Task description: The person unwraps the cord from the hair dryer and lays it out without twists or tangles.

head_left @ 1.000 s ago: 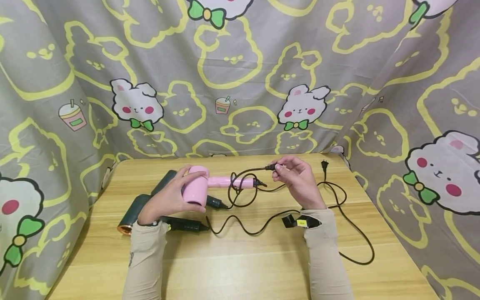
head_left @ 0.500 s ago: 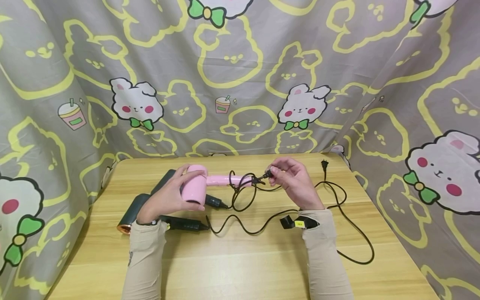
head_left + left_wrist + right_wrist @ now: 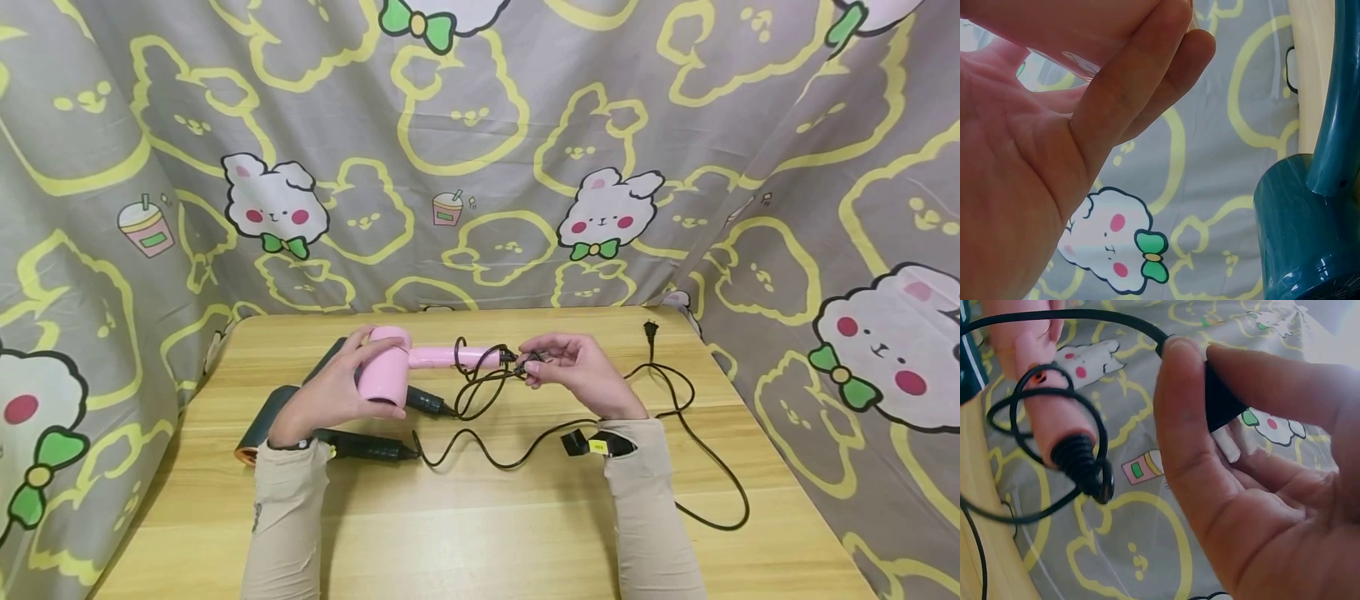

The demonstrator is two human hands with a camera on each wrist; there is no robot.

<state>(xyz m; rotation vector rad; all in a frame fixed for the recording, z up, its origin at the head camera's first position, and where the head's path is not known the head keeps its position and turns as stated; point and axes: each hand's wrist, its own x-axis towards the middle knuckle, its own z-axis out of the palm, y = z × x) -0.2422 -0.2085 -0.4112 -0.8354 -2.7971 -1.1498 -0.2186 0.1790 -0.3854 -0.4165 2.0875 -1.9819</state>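
Observation:
My left hand (image 3: 326,393) grips the barrel of a pink hair dryer (image 3: 386,375), fingers over the top and thumb below. Its handle points right, with loops of black power cord (image 3: 1060,315) around it. Between thumb and fingers my right hand (image 3: 581,371) pinches the black plug (image 3: 1219,397) on that cord, just beyond the handle's end. The prongs are only partly visible between the fingers. Beneath and beside my left hand lie two dark green hair dryers, the nearer one (image 3: 367,446) and the farther one (image 3: 423,402), both partly covered by that hand.
A second black plug (image 3: 651,332) lies at the table's back right, its cord (image 3: 712,457) curving toward the front. Another black cord (image 3: 502,465) runs from the nearer green dryer toward my right wrist. Patterned grey curtains (image 3: 480,167) enclose the wooden table (image 3: 465,533).
My right hand has carried the plug left and down to the handle's end, drawing the cord into tighter loops there. My left hand keeps its grip on the pink hair dryer, shifting slightly left.

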